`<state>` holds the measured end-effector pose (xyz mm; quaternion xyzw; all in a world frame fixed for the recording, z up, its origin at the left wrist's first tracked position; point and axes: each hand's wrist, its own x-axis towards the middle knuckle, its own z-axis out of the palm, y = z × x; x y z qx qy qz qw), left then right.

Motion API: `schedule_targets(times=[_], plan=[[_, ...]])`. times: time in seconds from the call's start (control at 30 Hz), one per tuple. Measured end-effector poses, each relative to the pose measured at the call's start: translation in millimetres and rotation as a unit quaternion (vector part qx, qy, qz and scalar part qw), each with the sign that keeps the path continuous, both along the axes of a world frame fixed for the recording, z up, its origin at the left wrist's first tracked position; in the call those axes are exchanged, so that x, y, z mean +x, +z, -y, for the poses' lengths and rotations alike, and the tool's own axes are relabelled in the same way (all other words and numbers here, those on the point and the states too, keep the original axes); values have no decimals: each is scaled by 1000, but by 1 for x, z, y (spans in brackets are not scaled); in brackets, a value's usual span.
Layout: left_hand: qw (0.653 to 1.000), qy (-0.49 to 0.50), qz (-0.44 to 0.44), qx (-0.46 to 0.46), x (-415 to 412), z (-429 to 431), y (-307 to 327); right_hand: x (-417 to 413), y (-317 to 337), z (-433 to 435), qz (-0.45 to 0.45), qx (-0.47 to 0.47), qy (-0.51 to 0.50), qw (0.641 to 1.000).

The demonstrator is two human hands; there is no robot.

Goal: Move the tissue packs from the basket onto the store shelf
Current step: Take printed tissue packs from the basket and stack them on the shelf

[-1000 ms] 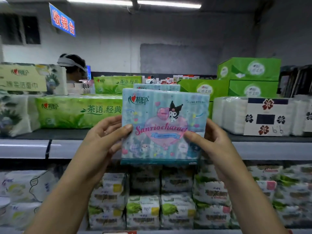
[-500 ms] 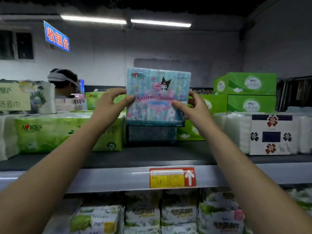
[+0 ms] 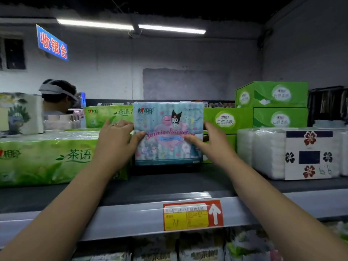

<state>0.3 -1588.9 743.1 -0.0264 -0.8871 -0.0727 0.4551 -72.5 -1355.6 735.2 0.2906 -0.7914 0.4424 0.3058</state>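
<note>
At far left, a long green pack (image 3: pixel 47 159) lies on the shelf (image 3: pixel 131 217). Just beside its right end we see the left hand (image 3: pixel 114 146): the thumb lies on the front face of the tissue pack (image 3: pixel 168 134) and the fingers curl round its left edge, a ring (image 3: pixel 115 124) on one of them. The tissue pack stands upright and faces us, above the shelf top, between the green pack and the green boxes (image 3: pixel 227 120). The strip under its lower edge is dark, so we cannot tell whether it rests on anything. Below it, on the shelf's front rail, sits a price tag (image 3: pixel 193 215) with a white arrow. The right hand (image 3: pixel 211 146) grips the pack's right edge the same way, thumb in front and fingers behind. Both hands thus clamp one pack. At far right, well apart, a white pack (image 3: pixel 290 153) with flower marks lies on the shelf.
</note>
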Motion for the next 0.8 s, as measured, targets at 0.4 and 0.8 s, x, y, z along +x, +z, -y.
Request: schedule_targets(times=[0.4, 0.8], plan=[[1000, 13, 13, -13, 4, 10, -2, -4, -8, -3, -2, 100, -52, 994], [996, -46, 12, 69, 10, 6, -8, -8, -14, -4, 7, 104, -12, 995]])
